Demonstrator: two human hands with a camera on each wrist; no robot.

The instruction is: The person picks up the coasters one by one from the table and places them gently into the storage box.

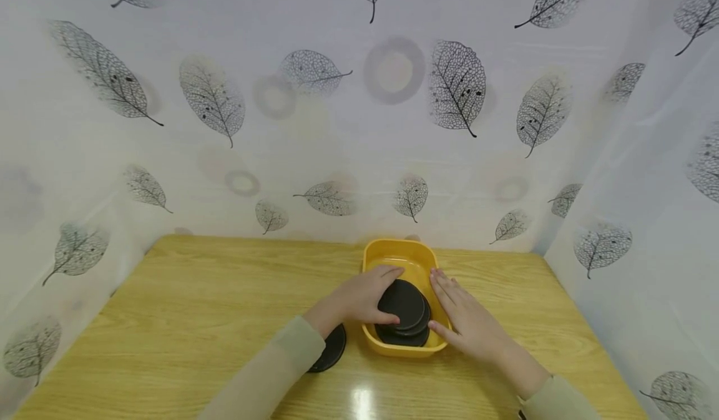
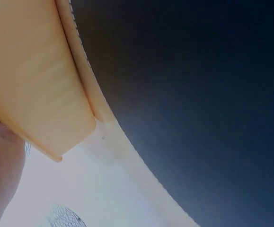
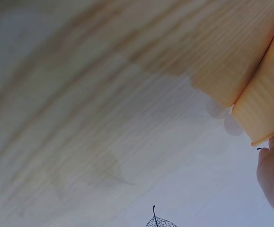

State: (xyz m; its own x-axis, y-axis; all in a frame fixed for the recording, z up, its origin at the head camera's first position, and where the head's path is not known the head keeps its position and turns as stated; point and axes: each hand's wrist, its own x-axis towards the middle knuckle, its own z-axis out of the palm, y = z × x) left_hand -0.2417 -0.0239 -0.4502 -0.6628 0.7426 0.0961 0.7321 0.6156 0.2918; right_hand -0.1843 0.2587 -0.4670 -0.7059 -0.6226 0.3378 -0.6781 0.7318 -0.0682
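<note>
A yellow plastic tray (image 1: 412, 259) holds a small stack of black round coasters (image 1: 404, 339) in its near half. My left hand (image 1: 362, 295) reaches over the tray's left rim and holds the top coaster (image 1: 403, 304), with the thumb on its near side and the fingers on its far side. My right hand (image 1: 469, 320) rests at the right rim, fingers extended along it and thumb tip at the edge. Another black coaster (image 1: 332, 350) lies on the table under my left wrist, partly hidden; its dark face and stitched edge (image 2: 198, 113) fill the left wrist view.
The tray stands on a wood-grain table (image 1: 224, 295) near its back edge. Behind the table and at both sides hangs a pale curtain (image 1: 337, 126) with a leaf print. In the right wrist view, the tray's outer wall (image 3: 264, 94) shows at the right.
</note>
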